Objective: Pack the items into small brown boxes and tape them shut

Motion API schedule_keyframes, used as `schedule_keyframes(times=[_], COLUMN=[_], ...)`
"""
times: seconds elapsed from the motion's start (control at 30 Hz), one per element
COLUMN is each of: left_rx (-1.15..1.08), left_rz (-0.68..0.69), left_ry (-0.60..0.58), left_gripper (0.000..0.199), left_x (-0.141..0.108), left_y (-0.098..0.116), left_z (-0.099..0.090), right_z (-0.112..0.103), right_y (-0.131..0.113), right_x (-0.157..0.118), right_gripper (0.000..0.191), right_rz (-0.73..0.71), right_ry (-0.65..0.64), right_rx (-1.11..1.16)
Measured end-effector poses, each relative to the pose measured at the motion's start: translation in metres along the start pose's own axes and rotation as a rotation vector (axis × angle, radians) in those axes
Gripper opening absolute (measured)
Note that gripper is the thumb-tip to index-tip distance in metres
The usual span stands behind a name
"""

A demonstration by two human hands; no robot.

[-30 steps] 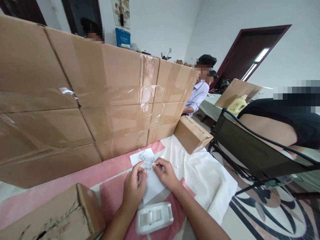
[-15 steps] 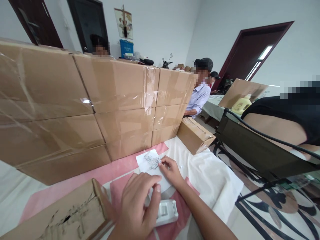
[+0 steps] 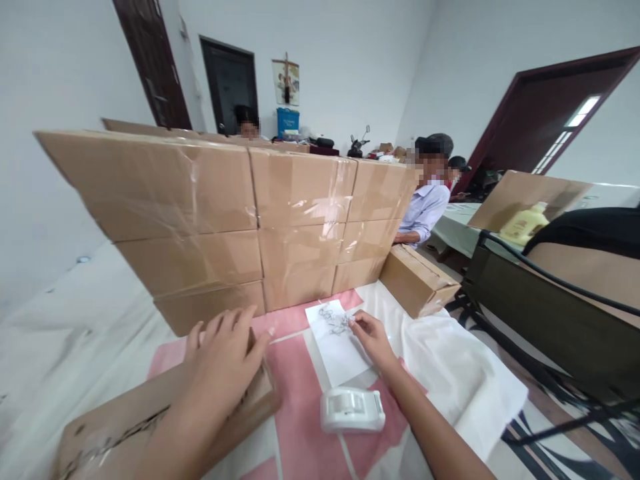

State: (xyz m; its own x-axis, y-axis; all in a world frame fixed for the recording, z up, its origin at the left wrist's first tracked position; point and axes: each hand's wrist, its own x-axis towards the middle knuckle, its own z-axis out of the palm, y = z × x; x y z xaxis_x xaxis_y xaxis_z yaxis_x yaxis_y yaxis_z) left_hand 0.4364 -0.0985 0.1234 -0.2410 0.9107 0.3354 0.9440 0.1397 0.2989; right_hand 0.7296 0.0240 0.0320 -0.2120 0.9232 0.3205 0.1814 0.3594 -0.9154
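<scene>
My left hand is over the end of a long cardboard box at the lower left, its fingers apart and nothing in them; whether it touches the box I cannot tell. My right hand has thumb and fingertips pinched together at the edge of a small heap of thin, silvery wire-like pieces. What the pinch holds is too small to make out. Under the heap lies a sheet of white paper. A white tape dispenser sits nearer to me, between my forearms.
Beyond the pink and white cloth rises a wall of taped cardboard boxes. Another carton stands to its right. A person in a light shirt sits behind it. A dark folding chair is at right.
My left hand has moved left, from above the tape dispenser to over the long box. My right hand stays pinched at the wire pieces. The view has swung left.
</scene>
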Motion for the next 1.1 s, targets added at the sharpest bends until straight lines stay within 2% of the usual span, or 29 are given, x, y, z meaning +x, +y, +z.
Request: schedule_keyframes(times=[0.1,0.17,0.27,0.37,0.43,0.5,0.63,0.8,0.97,1.1], left_rx=[0.003,-0.014,-0.045,-0.040,-0.014,0.007,0.016,0.018,-0.006,0.042], left_rz=[-0.024,-0.022,0.007,0.048,0.067,0.071,0.093,0.105,0.079,0.068], left_ry=[-0.325,-0.459,-0.510,-0.486,-0.478,-0.472,-0.434,-0.454,-0.513,-0.486], left_gripper=[0.055,0.057,0.055,0.051,0.049,0.049,0.048,0.048,0.049,0.057], left_x=[-0.009,-0.014,-0.021,-0.023,-0.023,-0.023,-0.023,-0.024,-0.026,-0.027], left_y=[-0.005,-0.009,-0.020,-0.030,-0.031,-0.030,-0.026,-0.026,-0.024,-0.017], left_z=[-0.015,-0.026,-0.035,-0.033,-0.030,-0.030,-0.033,-0.038,-0.043,-0.041], right_z=[0.002,0.009,0.033,0.073,0.102,0.128,0.157,0.161,0.157,0.157], right_y=[-0.028,-0.053,-0.092,-0.114,-0.113,-0.102,-0.069,-0.052,-0.060,-0.063], right_x=[-0.005,-0.013,-0.030,-0.047,-0.056,-0.063,-0.072,-0.078,-0.079,-0.079], right_gripper=[0.038,0.037,0.037,0.040,0.043,0.045,0.050,0.046,0.045,0.050], right_rz=[-0.012,0.000,0.081,0.259,0.380,0.472,0.634,0.700,0.663,0.665], right_ry=[-0.009,-0.035,-0.131,-0.273,-0.364,-0.396,-0.338,-0.373,-0.474,-0.508], right_rx=[0.041,0.094,0.234,0.424,0.523,0.591,0.623,0.688,0.740,0.717])
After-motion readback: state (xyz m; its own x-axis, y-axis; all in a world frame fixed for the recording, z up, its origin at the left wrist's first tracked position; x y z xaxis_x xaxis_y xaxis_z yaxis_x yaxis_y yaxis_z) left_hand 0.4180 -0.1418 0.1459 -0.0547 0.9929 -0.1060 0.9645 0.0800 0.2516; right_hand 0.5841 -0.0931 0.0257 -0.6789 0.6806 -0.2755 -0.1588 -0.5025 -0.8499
